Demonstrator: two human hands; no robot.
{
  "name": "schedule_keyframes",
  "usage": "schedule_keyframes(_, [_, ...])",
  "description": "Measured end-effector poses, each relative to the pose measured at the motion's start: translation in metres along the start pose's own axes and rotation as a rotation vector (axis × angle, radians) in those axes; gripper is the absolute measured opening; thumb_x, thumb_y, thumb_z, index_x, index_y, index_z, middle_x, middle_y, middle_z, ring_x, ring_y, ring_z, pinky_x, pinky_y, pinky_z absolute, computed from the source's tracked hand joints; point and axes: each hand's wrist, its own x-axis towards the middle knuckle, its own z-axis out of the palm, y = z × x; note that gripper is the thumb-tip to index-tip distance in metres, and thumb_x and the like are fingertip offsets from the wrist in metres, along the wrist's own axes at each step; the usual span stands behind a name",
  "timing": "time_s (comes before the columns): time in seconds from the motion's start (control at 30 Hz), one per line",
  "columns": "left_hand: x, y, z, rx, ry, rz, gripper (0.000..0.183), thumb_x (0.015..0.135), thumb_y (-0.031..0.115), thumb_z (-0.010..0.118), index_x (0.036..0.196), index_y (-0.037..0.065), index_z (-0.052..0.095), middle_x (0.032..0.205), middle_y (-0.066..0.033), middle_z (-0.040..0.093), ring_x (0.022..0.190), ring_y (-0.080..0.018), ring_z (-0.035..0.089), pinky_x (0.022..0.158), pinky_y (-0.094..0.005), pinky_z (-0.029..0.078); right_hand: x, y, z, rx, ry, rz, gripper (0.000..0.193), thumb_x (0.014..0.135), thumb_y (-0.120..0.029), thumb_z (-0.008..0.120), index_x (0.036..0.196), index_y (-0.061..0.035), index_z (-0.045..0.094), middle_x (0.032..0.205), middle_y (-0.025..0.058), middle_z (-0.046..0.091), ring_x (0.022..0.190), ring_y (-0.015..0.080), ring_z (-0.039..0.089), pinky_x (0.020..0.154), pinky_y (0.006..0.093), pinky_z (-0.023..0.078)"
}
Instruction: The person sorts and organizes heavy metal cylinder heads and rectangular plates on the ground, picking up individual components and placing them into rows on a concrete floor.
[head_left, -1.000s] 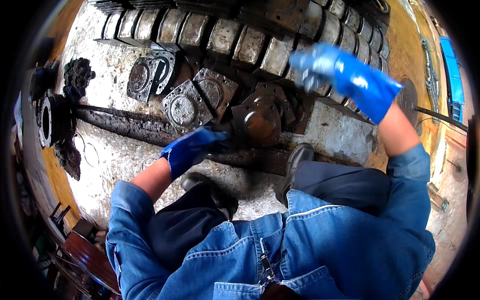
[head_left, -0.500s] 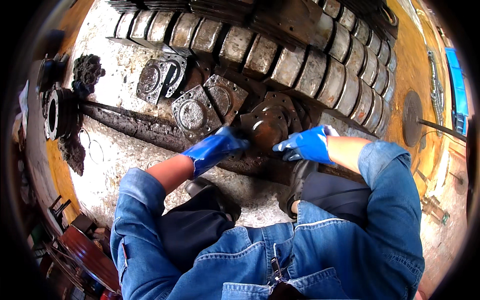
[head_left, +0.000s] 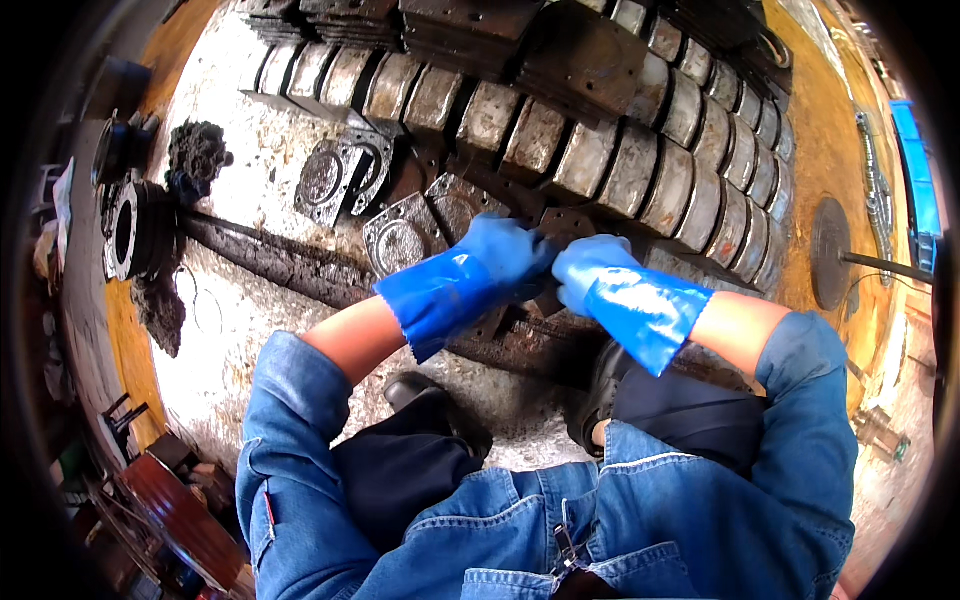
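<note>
At the centre of the frame, the left hand in a glossy blue rubber glove (head_left: 500,255) and the right hand in a matching blue glove (head_left: 588,270) come close together over a dark brown, grimy metal plate (head_left: 545,300). The backs of both gloves face up with the fingers bent inward; the fingertips are hidden, so I cannot tell whether either hand grips the plate or only rests against it.

Just left of the gloves lies a loose grey square plate with a raised round middle (head_left: 402,246), with a similar grey plate (head_left: 458,200) beside it, partly behind the left glove. Farther toward the upper left are a small grey plate with a round centre (head_left: 322,175) and a grey plate with a curved opening (head_left: 372,170).

Across the top and upper right, curved-topped metal blocks (head_left: 585,160) stand in close rows, with a stack of flat dark brown plates (head_left: 580,60) above them. Judging by this, much is already ordered into rows and stacks, while the plate at the hands and the scattered ones to its left seem not yet dealt with; the total left cannot be counted.
</note>
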Motion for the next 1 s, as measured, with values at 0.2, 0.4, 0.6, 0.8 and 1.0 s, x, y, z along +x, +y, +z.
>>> schedule_keyframes(0.2, [-0.006, -0.015, -0.011, -0.354, -0.275, -0.338, 0.041, 0.085, 0.056, 0.066, 0.095, 0.017, 0.073, 0.08, -0.0126, 0.072, 0.07, -0.0287, 0.069, 0.066, -0.0378, 0.055, -0.001, 0.011, -0.047, -0.019, 0.018, -0.009, 0.024, 0.083, -0.025, 0.072, 0.101, -0.0098, 0.075, 0.09, 0.0069, 0.073, 0.085, 0.0282, 0.071, 0.064, 0.045, 0.053])
schedule_keyframes(0.4, [-0.021, 0.011, -0.093, -1.063, -0.096, -0.961, 0.053, 0.088, 0.042, 0.071, 0.111, -0.005, 0.067, 0.096, -0.0131, 0.073, 0.085, -0.0188, 0.069, 0.079, -0.0257, 0.052, -0.012, 0.115, 0.014, 1.508, 0.07, -0.023, 0.061, 0.089, -0.042, 0.072, 0.128, 0.0023, 0.057, 0.116, 0.0116, 0.067, 0.108, 0.0184, 0.064, 0.091, 0.034, 0.055])
schedule_keyframes(0.6, [0.003, -0.011, -0.089, -1.593, 0.135, -0.894, 0.043, 0.098, 0.032, 0.06, 0.124, -0.003, 0.061, 0.087, -0.0106, 0.069, 0.071, -0.0104, 0.064, 0.058, -0.0243, 0.05, -0.012, 0.07, -0.024, 1.904, 0.461, 0.267, 0.046, 0.09, -0.035, 0.068, 0.119, -0.0005, 0.061, 0.106, 0.0109, 0.063, 0.097, 0.0235, 0.06, 0.088, 0.0406, 0.051])
schedule_keyframes(0.8, [0.039, -0.005, -0.113, -1.622, 0.401, -0.568, 0.051, 0.094, 0.041, 0.065, 0.119, -0.002, 0.061, 0.109, -0.0108, 0.068, 0.093, -0.0167, 0.067, 0.078, -0.0284, 0.055, -0.013, 0.146, -0.079, 2.246, 0.737, 0.284, 0.059, 0.095, -0.038, 0.065, 0.137, 0.0019, 0.053, 0.131, 0.0154, 0.061, 0.12, 0.0244, 0.058, 0.109, 0.0373, 0.043])
schedule_keyframes(1.0, [-0.022, -0.001, -0.077, -1.639, 0.269, -0.688, 0.058, 0.095, 0.044, 0.064, 0.123, -0.006, 0.058, 0.103, -0.0136, 0.071, 0.086, -0.0179, 0.069, 0.077, -0.0267, 0.055, 0.03, 0.181, -0.075, 2.362, 0.823, 0.215, 0.052, 0.095, -0.039, 0.064, 0.126, 0.0032, 0.06, 0.116, 0.0173, 0.068, 0.098, 0.0294, 0.069, 0.087, 0.0417, 0.059])
